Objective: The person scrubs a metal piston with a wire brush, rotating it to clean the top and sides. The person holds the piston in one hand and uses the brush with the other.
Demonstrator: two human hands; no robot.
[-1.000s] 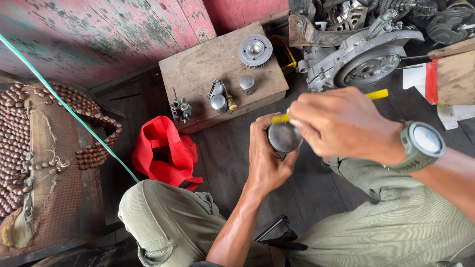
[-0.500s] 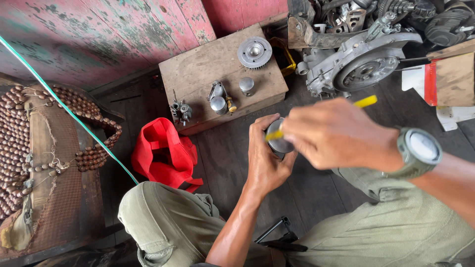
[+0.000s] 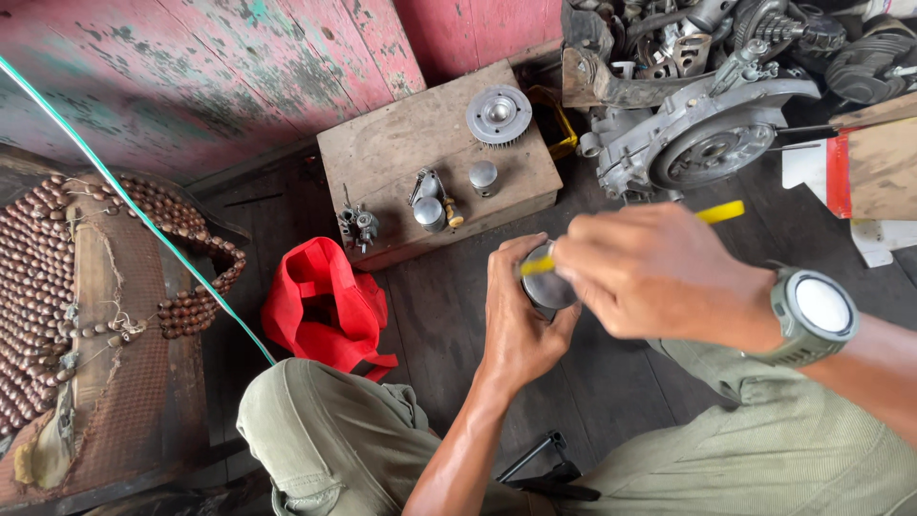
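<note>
**Piston held and worked with a yellow tool**

Head view: at frame centre, the left hand (image 3: 516, 320) gripped a round metal piston (image 3: 546, 287). The right hand (image 3: 659, 277) closed around a yellow-handled tool (image 3: 718, 212), its tip on the piston crown. A wooden box (image 3: 420, 143) with small parts sat above; a red bag (image 3: 325, 306) lay left.

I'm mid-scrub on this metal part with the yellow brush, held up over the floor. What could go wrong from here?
The left hand alone grips the round metal part in mid-air; brushing pressure might knock it onto the wooden floor. The right hand covers most of the yellow brush, so the bristles are hard to watch. A wide stroke could perhaps reach the small parts on the wooden block.
</note>
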